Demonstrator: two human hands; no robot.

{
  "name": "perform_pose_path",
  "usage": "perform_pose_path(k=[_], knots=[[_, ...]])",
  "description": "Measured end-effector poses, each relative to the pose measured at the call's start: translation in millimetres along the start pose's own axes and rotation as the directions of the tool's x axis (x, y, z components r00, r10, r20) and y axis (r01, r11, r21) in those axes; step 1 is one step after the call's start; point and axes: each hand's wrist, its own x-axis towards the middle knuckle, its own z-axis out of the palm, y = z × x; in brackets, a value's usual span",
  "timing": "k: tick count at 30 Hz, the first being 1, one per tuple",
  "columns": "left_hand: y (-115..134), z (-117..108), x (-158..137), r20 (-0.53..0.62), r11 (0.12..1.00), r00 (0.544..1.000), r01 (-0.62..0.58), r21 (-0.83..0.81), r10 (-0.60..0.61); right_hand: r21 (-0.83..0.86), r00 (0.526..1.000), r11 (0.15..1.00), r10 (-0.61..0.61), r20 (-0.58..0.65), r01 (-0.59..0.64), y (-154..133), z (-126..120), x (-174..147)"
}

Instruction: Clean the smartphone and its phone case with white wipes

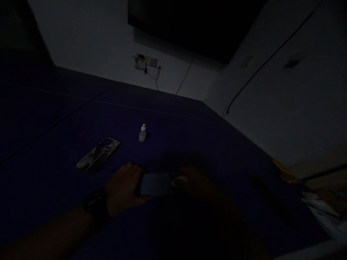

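In dim light, a phone (157, 184) lies lengthwise across the dark blue surface. My left hand (123, 189), with a dark watch (97, 204) on its wrist, grips the phone's left end between thumb and fingers. At the other end, my right hand (196, 182) is closed around a small white cloth or tissue (180, 180) and rests on the phone. Shadow hides much of that hand. Beyond my left hand lies a patterned phone case (98, 155). A small dropper bottle (142, 134) with a white cap and label stands upright farther back.
A long dark object (271, 198) lies to the right. Crumpled, coloured items (325, 206) sit near the right edge. On the white back wall are sockets (148, 61) with cables, below a large dark screen (189, 25).
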Motion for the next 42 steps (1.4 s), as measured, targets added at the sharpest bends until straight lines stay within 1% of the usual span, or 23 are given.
perform_pose_path(k=[2, 3, 5, 7, 8, 10, 14, 16, 19, 21, 22, 25, 26, 27, 28, 31, 33, 36, 38, 40, 42], knots=[[-1, 1, 0, 0.008, 1.0, 1.0, -0.009, -0.028, 0.01, 0.073, 0.996, 0.997, -0.034, -0.081, 0.04, -7, 7, 2], [-1, 2, -1, 0.015, 0.999, 1.0, -0.01, -0.046, 0.011, 0.073, 0.988, 0.994, -0.066, -0.142, 0.077, -9, 12, 4], [-3, 1, 0, 0.03, 0.996, 0.999, -0.024, -0.09, 0.027, -0.004, 0.96, 0.986, -0.164, -0.229, 0.168, -11, 21, 10], [-4, 0, 0, 0.025, 0.989, 0.998, -0.055, -0.134, 0.059, -0.097, 0.94, 0.972, -0.232, -0.251, 0.213, -10, 27, 16], [-5, -1, 0, 0.021, 0.986, 0.997, -0.075, -0.15, 0.079, -0.134, 0.939, 0.968, -0.239, -0.246, 0.212, -9, 29, 18], [-5, -1, 1, 0.013, 0.982, 0.994, -0.101, -0.161, 0.105, -0.176, 0.953, 0.969, -0.212, -0.217, 0.176, -9, 31, 24], [-6, 0, 0, 0.029, 0.987, 0.995, -0.086, -0.136, 0.09, -0.202, 0.97, 0.973, -0.15, -0.19, 0.111, -20, 34, 31], [-5, 1, 0, 0.037, 0.99, 0.996, -0.074, -0.124, 0.079, -0.219, 0.97, 0.967, -0.169, -0.175, 0.129, -25, 34, 30], [-4, 2, 0, 0.041, 0.993, 0.997, -0.065, -0.101, 0.07, -0.226, 0.97, 0.95, -0.234, -0.066, 0.214, -25, 30, 25], [-3, 2, 0, 0.043, 0.994, 0.997, -0.061, -0.092, 0.066, -0.21, 0.972, 0.951, -0.234, -0.017, 0.226, -20, 25, 23], [-3, 2, 0, 0.045, 0.994, 0.997, -0.06, -0.091, 0.064, -0.211, 0.977, 0.956, -0.213, -0.025, 0.203, -18, 24, 22], [-1, 2, 0, 0.041, 0.994, 0.997, -0.055, -0.097, 0.059, -0.231, 0.985, 0.969, -0.123, -0.119, 0.094, -16, 25, 25], [-1, 2, 0, 0.041, 0.994, 0.998, -0.052, -0.098, 0.057, -0.228, 0.984, 0.971, -0.109, -0.14, 0.075, -18, 26, 27], [-1, 1, 0, 0.042, 0.994, 0.998, -0.051, -0.097, 0.055, -0.224, 0.983, 0.971, -0.113, -0.145, 0.078, -21, 28, 27], [-1, 1, 0, 0.044, 0.994, 0.998, -0.05, -0.093, 0.054, -0.219, 0.981, 0.969, -0.147, -0.13, 0.116, -24, 29, 28], [-1, 0, 0, 0.049, 0.995, 0.997, -0.052, -0.083, 0.056, -0.203, 0.972, 0.955, -0.231, -0.043, 0.218, -27, 28, 26], [-1, 0, 1, 0.058, 0.995, 0.996, -0.06, -0.082, 0.065, -0.211, 0.978, 0.958, -0.205, -0.028, 0.195, -26, 25, 25], [-2, -1, 2, 0.074, 0.995, 0.995, -0.066, -0.081, 0.072, -0.238, 0.988, 0.966, -0.123, -0.095, 0.098, -24, 25, 28], [-2, -1, 1, 0.079, 0.995, 0.995, -0.055, -0.081, 0.061, -0.235, 0.984, 0.965, -0.148, -0.102, 0.121, -26, 29, 30], [-2, 0, 1, 0.085, 0.996, 0.995, -0.039, -0.08, 0.046, -0.223, 0.976, 0.956, -0.209, -0.062, 0.191, -27, 31, 30], [-2, 0, 2, 0.097, 0.996, 0.994, -0.038, -0.083, 0.046, -0.213, 0.97, 0.949, -0.243, -0.024, 0.232, -26, 30, 28]])
